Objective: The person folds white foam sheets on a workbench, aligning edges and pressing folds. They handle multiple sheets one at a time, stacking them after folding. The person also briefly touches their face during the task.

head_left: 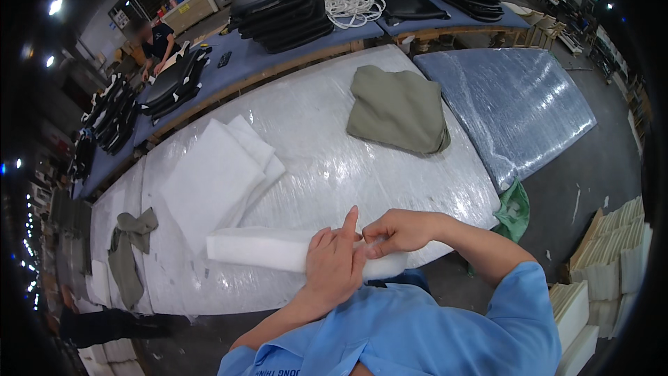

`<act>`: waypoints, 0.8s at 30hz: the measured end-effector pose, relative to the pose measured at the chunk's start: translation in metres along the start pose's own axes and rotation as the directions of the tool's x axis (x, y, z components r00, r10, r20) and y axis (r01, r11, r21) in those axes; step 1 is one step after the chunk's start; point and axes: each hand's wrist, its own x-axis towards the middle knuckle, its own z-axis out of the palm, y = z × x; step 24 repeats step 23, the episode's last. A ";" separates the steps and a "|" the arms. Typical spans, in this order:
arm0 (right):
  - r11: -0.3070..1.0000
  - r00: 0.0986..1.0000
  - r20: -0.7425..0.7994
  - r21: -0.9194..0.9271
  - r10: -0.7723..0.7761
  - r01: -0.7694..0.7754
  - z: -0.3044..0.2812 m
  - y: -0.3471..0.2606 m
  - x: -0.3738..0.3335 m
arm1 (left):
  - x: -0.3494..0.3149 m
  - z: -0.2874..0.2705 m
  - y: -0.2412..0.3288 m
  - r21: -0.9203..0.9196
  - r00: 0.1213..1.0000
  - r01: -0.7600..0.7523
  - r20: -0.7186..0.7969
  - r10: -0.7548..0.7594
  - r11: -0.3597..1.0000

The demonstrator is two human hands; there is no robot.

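Observation:
A long folded strip of white padding (257,247) lies along the near edge of the plastic-wrapped table (306,167), close against my body. On its right part rests my left hand (335,261), palm down, with the index finger stretched out and the others spread over the padding. My right hand (400,233) is beside it at the strip's right end. Its fingers are curled in and closed on the padding near the left fingertips; the exact pinch point is partly hidden. Beyond the strip, to the left, sits a stack of white padding sheets (216,174).
Folded olive fabric (396,108) lies at the table's far side, and a smaller olive piece (131,254) at the left. A wrapped blue-grey panel (508,108) adjoins on the right. Black cushions (278,14) are piled on the blue bench behind, where two people work.

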 end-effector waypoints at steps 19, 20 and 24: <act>0.921 0.989 -0.002 0.365 0.150 -0.139 0.012 0.075 0.029 | 0.008 -0.013 0.023 0.154 0.903 0.151 0.381 -0.200 0.976; 0.939 0.984 -0.064 0.316 0.167 -0.139 0.013 0.076 0.027 | 0.003 -0.012 0.022 0.144 0.901 0.158 0.385 -0.202 0.977; 0.927 0.970 -0.158 0.355 0.185 -0.119 0.001 0.066 0.016 | -0.002 -0.012 0.020 0.139 0.869 0.231 0.415 -0.268 0.963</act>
